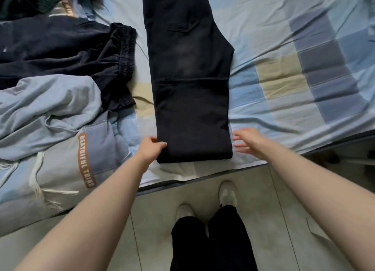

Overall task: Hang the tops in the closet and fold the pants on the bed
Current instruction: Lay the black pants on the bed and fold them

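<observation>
Black pants (190, 72) lie lengthwise on the bed (294, 72), legs together, with the lower part folded up so a fold edge sits near the bed's front edge. My left hand (151, 147) pinches the near left corner of that fold, thumb on top. My right hand (248, 141) hovers just beside the near right corner, fingers straight and spread, holding nothing. A second dark pair of pants with an elastic waistband (67, 51) lies crumpled to the left.
A light blue quilt with an orange label (52, 128) is bunched on the bed's left. A dark green garment (28, 1) lies at the far left corner. Tiled floor (274, 199) and my shoes (227, 193) are below the bed edge.
</observation>
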Demonstrator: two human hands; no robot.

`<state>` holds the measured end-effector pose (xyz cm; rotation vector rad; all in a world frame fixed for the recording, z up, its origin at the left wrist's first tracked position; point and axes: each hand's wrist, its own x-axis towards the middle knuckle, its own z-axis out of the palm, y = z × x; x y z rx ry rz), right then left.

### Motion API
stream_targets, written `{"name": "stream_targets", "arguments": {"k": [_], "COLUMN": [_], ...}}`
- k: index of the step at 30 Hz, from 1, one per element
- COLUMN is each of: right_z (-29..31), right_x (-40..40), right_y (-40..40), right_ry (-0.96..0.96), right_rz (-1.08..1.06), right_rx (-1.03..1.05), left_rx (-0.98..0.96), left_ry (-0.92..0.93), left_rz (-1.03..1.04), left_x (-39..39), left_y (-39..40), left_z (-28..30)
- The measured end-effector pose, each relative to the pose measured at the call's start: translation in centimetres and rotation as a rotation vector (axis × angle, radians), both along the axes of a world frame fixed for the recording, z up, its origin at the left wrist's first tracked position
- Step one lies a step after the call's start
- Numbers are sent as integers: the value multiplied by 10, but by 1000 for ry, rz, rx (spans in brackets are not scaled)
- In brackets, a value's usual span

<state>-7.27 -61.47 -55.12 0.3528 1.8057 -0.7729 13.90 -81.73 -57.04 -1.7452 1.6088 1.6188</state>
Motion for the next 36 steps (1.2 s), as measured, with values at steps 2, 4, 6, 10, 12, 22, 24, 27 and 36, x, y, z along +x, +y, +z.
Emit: {"name": "stream_targets", "arguments": {"k": [2, 4, 6, 10, 12, 22, 24, 27, 36], "right_z": [-14, -27, -33, -28, -20, -24, -23, -20, -21], "right_x": [12, 18, 25, 29, 28, 56, 57, 53, 61], "right_y": [0, 0, 3, 21, 35, 92, 95, 93, 90], "right_ry": [-15, -33, -62, 54, 125, 257, 242, 206, -14], "right_rz": [12, 5, 64, 296, 247, 101, 118, 163, 159], "right_rx": [-50, -81, -103, -186, -265, -319, -328, -355, -166], "left_rx": [-21, 11, 73, 120, 171, 245, 233, 241, 14], "left_ry": [57, 104, 134, 190, 221, 289, 296, 342, 267], "left_rz": [89, 132, 25, -33, 56, 305, 282, 231, 219], "left_x": [8, 16, 26, 47, 55, 68, 71, 70, 96], "left_y": [10, 16, 22, 32, 38, 70, 71, 67, 93], "left_z": [-11, -17, -18, -17, -14, -11, -10, -2, 6]}}
